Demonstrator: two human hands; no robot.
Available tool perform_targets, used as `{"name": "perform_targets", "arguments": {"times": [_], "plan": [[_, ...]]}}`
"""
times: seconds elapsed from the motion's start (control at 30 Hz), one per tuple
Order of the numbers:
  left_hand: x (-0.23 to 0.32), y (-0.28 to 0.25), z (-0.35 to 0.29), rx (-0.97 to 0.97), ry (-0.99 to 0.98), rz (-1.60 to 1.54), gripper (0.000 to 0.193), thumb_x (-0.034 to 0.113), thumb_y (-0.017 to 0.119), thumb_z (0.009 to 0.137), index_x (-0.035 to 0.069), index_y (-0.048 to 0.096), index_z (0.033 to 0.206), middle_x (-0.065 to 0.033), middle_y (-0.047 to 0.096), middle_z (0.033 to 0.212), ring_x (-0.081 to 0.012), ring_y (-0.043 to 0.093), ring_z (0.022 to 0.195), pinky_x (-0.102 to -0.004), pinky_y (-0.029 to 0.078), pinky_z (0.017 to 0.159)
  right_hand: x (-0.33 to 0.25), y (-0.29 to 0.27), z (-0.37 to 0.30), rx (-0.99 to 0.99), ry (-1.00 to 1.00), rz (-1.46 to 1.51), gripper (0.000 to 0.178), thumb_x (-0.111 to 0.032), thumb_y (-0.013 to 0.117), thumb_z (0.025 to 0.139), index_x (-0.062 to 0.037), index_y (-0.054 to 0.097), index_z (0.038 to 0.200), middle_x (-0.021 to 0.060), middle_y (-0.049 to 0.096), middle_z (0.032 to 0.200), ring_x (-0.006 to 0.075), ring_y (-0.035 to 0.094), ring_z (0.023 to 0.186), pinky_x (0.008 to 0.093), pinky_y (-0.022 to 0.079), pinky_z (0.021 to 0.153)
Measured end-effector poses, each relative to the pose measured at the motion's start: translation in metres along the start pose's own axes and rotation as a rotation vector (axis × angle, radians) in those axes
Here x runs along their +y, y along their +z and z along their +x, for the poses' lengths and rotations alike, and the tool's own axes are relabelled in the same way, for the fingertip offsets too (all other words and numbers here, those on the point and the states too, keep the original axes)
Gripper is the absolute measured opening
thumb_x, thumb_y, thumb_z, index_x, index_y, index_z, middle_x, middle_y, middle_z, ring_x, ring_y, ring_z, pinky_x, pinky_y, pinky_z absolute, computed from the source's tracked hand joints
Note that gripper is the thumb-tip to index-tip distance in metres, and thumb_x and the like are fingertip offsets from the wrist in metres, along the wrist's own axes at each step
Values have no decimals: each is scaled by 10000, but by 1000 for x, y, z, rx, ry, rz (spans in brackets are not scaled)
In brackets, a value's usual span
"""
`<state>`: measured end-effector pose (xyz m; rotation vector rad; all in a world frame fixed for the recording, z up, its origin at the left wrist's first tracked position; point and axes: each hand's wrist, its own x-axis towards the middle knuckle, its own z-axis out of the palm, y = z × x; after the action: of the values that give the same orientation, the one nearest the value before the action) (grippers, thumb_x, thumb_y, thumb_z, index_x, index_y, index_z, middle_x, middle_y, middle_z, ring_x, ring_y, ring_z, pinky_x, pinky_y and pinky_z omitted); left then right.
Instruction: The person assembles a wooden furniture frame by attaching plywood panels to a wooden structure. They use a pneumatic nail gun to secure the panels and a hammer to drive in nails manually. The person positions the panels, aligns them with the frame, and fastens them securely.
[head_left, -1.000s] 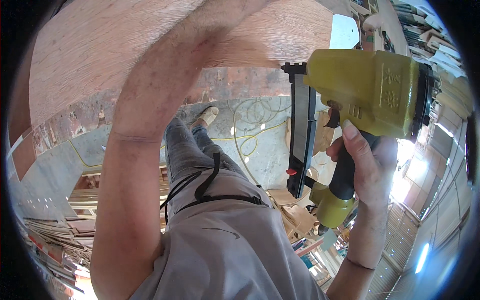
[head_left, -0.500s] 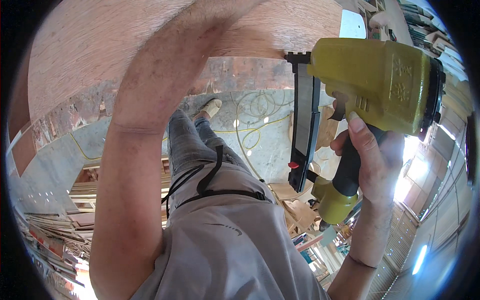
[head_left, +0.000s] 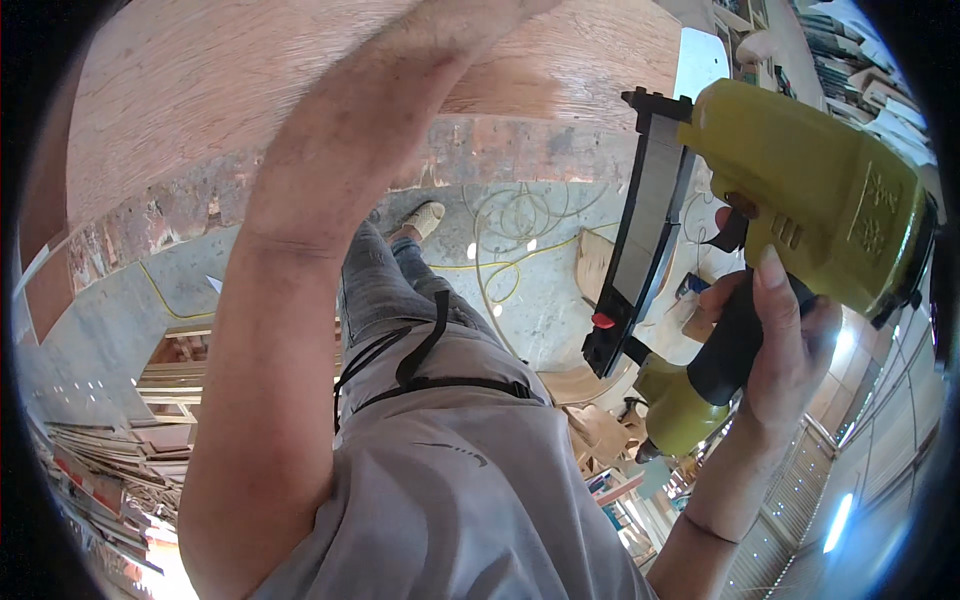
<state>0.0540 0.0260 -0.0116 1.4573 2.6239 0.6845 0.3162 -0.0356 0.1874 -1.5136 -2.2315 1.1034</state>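
Note:
My right hand (head_left: 785, 345) is wrapped round the black grip of a yellow-green nail gun (head_left: 825, 185). Its long grey-and-black magazine (head_left: 645, 215) slants down toward my body, with a red catch near the lower end. The gun's nose overlaps the right part of a reddish plywood sheet (head_left: 230, 90) in the picture; I cannot tell whether they touch. My left forearm (head_left: 330, 150) reaches across the sheet, and the left hand (head_left: 535, 4) barely shows at the top edge, its fingers out of frame.
The sheet lies on a bench with a worn, stained edge (head_left: 490, 150). Pale and yellow hoses (head_left: 500, 270) loop over the concrete floor below. Stacked timber strips (head_left: 170, 385) are at the left; boards and offcuts (head_left: 880, 90) lie far right.
The nail gun has moved right and tilted in my right hand, its nose shifting away from the sheet's near edge. My left forearm has slid slightly right.

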Motion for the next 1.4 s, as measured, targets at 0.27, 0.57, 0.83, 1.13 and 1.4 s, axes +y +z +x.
{"name": "perform_targets", "arguments": {"times": [0.27, 0.57, 0.83, 1.13, 1.4], "plan": [[-25, -44, -10, -54, 39, -130, 483, 472, 594, 844, 24, 754, 927, -219, 716, 933, -371, 688, 917, -449, 522, 843, -6, 11, -9, -36, 48, 90, 424, -236, 646, 931, 58, 511, 1205, 186, 678, 1003, 181, 651, 616, 284, 517, 531], [-133, -82, -38, 7, -100, 122, 753, 709, 525, 858, 10, 745, 1030, -229, 702, 1053, -389, 667, 992, -444, 522, 891, -12, 36, -5, -182, 82, 141, 331, -180, 688, 926, 52, 563, 1126, 123, 663, 915, 165, 655, 654, 273, 516, 589], [-123, -90, -45, -65, -179, 99, 784, 730, 529, 840, -12, 751, 963, -224, 713, 986, -370, 682, 950, -454, 538, 830, -23, 52, -8, -120, 97, 91, 325, -188, 692, 930, 42, 566, 1121, 115, 659, 912, 164, 657, 664, 276, 522, 591], [-123, -93, -48, -23, -157, 63, 760, 718, 554, 827, -11, 754, 914, -242, 708, 963, -386, 680, 933, -460, 537, 828, -23, 55, -5, -163, 85, 49, 339, -215, 698, 929, 43, 573, 1111, 109, 655, 900, 161, 653, 653, 280, 520, 588], [-130, -83, -46, 73, -96, 117, 755, 726, 561, 818, 1, 759, 893, -237, 712, 942, -378, 688, 913, -459, 542, 809, -25, 60, -5, -146, 104, 59, 340, -223, 699, 927, 44, 585, 1104, 106, 657, 899, 162, 650, 647, 278, 516, 588]]}}
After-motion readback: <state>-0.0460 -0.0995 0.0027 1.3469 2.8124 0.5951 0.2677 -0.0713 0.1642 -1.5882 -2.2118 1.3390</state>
